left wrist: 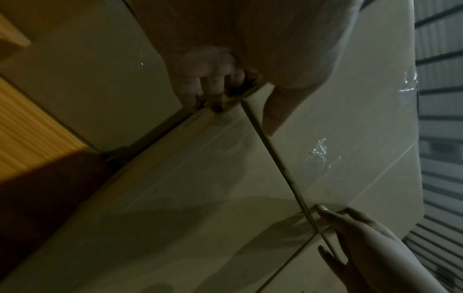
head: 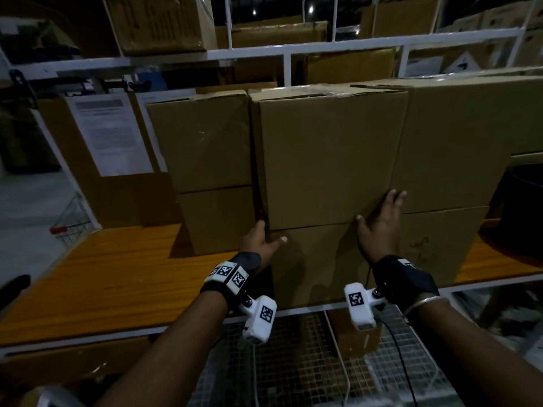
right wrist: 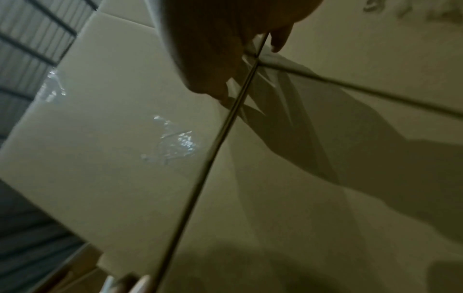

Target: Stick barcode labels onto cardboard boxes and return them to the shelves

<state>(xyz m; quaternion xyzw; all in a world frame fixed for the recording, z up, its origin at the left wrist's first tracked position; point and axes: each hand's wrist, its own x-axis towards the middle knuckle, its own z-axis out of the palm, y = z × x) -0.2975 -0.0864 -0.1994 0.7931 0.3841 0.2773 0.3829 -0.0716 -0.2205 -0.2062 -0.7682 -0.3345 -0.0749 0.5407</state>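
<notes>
Because the upper middle box (head: 329,160) sits tight between its neighbours, I hold it low, at its two bottom corners, where there is a seam to get my fingers in. To the left of my left hand (head: 260,243) stands the left stack (head: 205,171), two boxes one upon the other, on the orange shelf board (head: 97,277). My left hand grasps the bottom-left corner of the upper middle box: in the left wrist view the fingers (left wrist: 213,87) are curled into the gap at its edge, and the thumb lies on the lower middle box (head: 317,259) under it. Between my hands are these two boxes only. My right hand (head: 382,227) lies flat with straight fingers over the bottom-right corner, pressing rather than gripping, I think to steady the box against the right stack (head: 458,160), again two boxes. So I count six boxes in this row, in three stacks. I see no barcode label on any front face.
</notes>
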